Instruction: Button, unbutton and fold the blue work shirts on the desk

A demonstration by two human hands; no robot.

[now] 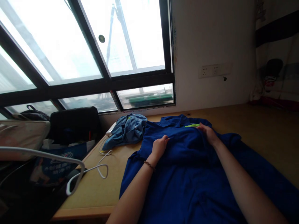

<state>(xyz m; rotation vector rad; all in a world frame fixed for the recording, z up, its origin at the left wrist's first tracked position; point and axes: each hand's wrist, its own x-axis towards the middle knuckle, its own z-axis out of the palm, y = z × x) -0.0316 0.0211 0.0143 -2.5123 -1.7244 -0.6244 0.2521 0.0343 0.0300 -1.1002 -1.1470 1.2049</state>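
Observation:
A dark blue collared garment, seemingly a work shirt (pixel 177 177), is spread over the wooden table, its collar toward the wall. My left hand (pixel 160 147), with a beaded bracelet at the wrist, pinches the cloth near the chest on the left side. On the other side, my right hand (pixel 207 133) grips the cloth beside a bright yellow-green patch (pixel 192 125). Between the two hands the fabric is lifted into soft folds. Sleeves reach out to the lower left and to the right.
A crumpled grey-blue garment (pixel 129 129) lies at the table's (pixel 93 193) back left, with a white cable (pixel 102 168) beside it. Left of the table are a black chair back (pixel 74 124) and a blue printed bag (pixel 60 161). A window and a wall socket (pixel 210 71) are behind.

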